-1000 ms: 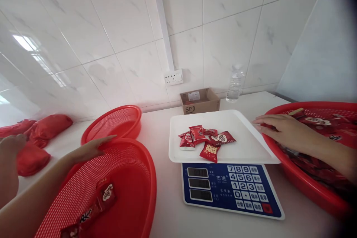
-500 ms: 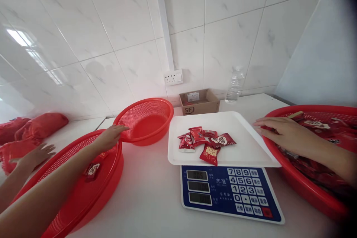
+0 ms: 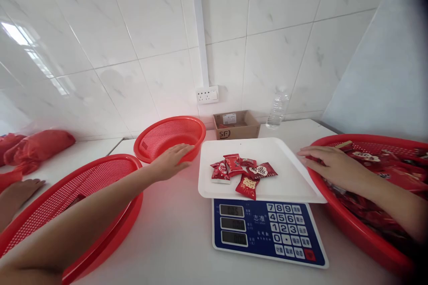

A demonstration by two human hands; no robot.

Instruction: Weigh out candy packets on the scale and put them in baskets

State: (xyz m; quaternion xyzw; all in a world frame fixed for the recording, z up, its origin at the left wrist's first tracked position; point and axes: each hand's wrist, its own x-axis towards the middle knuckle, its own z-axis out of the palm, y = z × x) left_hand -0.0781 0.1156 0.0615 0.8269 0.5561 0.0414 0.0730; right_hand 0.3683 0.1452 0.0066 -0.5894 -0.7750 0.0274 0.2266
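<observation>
My left hand reaches over the table with its fingers stretched out, at the near side of the round red basket. It holds nothing that I can see. My right hand rests over the rim of the right-hand red basket, fingers extended toward the tray's edge. Red snack packets fill that basket. On the white tray of the blue digital scale lie several small red snack packets. My left forearm crosses the larger left basket and hides part of it.
Another person's hand lies at the far left, beside red bags. Behind the scale are a small cardboard box and a clear plastic bottle, near the tiled wall with its socket.
My left hand has moved right, from the left basket's rim to the near side of the round basket. The other person's hand has shifted left. The packets on the tray stay put.
</observation>
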